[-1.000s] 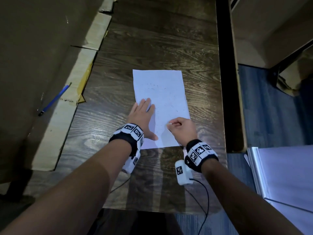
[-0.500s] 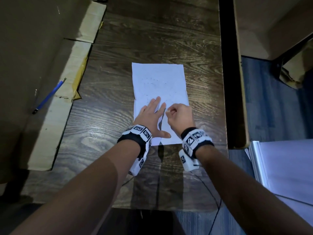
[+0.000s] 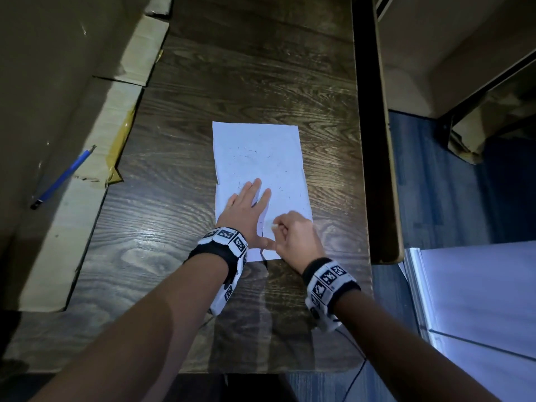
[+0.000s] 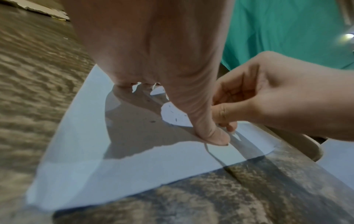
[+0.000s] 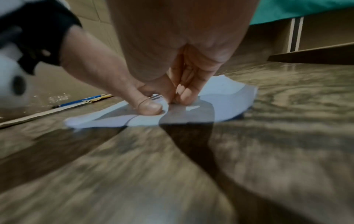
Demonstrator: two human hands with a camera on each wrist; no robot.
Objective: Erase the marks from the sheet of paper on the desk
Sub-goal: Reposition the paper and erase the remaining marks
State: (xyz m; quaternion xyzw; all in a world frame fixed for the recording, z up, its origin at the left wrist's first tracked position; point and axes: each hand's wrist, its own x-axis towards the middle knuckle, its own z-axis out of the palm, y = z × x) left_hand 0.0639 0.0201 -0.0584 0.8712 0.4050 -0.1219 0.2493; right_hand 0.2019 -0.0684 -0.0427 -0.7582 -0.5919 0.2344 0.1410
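Compared with half a second earlier, the right hand (image 3: 295, 239) lies nearer the sheet's near edge, and the left hand (image 3: 246, 211) sits lower on the sheet of paper (image 3: 258, 152). Right fingers (image 5: 184, 92) are curled, pinching a small pale eraser (image 3: 272, 226) against the paper just beside the left thumb (image 4: 212, 136); the eraser is mostly hidden in the wrist views. Left fingers (image 3: 255, 188) lie straight and slightly spread, pressing the sheet flat, with the thumb stretched toward the right hand and nearly touching it. Faint short marks (image 3: 246, 150) arc across the paper beyond the left fingertips, and a few more lie between the two hands. A short tear (image 4: 210, 153) runs in from the sheet's near edge, just below the left thumb. Both wrists carry black bands with black-and-white patterned tags (image 3: 229, 236). The sheet lies lengthwise on the dark wood-grain desk (image 3: 179, 227), toward its right side, its near edge at the wrists. Well left of the sheet, a blue pencil (image 3: 62, 177) rests on flattened cardboard (image 3: 87, 198) that overlaps the desk's left edge. Right of the sheet, beyond the desk's edge, stands a pale cabinet (image 3: 435, 68).
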